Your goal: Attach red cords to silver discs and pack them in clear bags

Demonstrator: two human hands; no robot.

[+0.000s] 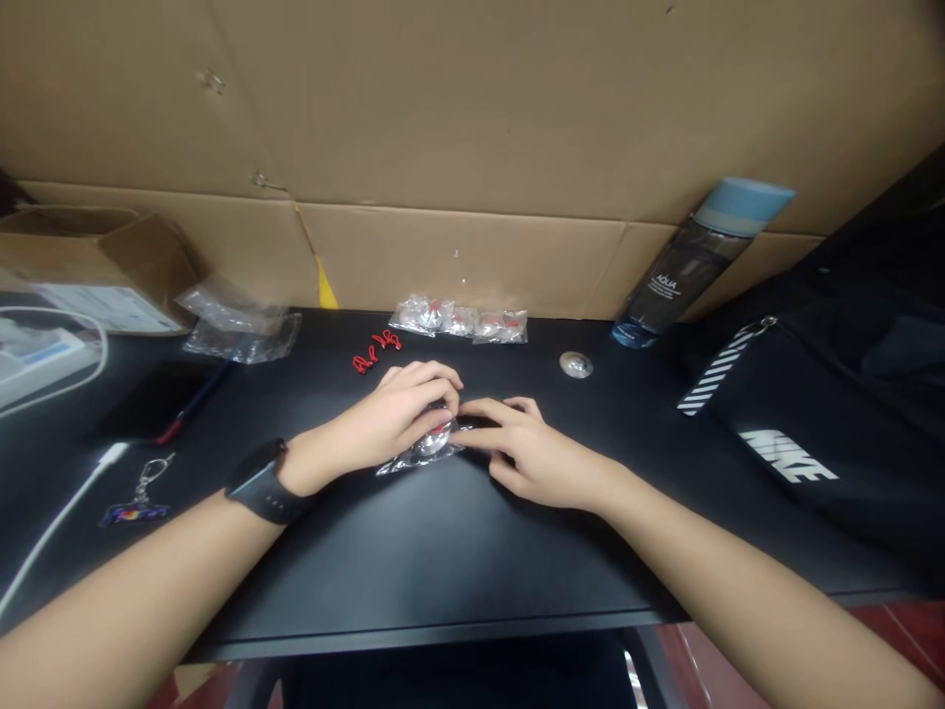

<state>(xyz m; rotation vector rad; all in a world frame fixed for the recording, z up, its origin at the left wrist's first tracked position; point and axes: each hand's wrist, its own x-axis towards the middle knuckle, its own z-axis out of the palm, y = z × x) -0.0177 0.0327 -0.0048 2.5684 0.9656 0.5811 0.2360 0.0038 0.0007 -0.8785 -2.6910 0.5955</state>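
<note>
Tabletop (413,561), black, one; its near edge is left in front of the forearms. Keychain (137,513), one, multicoloured, is laid at left; no lettering can be made out on it. Left hand (406,409), with dark watch (267,483) worn at the wrist: thumb and forefinger appear pinched together on the edge of a clear bag (433,442). Right hand (532,448): fingers are held spread, two fingertips being set against the bag's side (no pinch is shown there). The bag is placed between both hands, with a silvery round item and a touch of red seen inside; whether it is sealed cannot be told.

Beyond, red looped pieces (361,362), in two clusters, and one silvery disc (576,365) are left unbagged, and so are judged outstanding. Clear packets (500,326), apparently three, are lined up at the back with red and silver contents; these are judged done. Further bags (243,335), seemingly unfilled, are piled at left.

Markings: "NIKE" is printed in white on a black bag (819,414); "AQUA" is read on a blue-capped bottle (683,266), smaller print being illegible. Carton (118,256), brown: its label is blurred.
</note>
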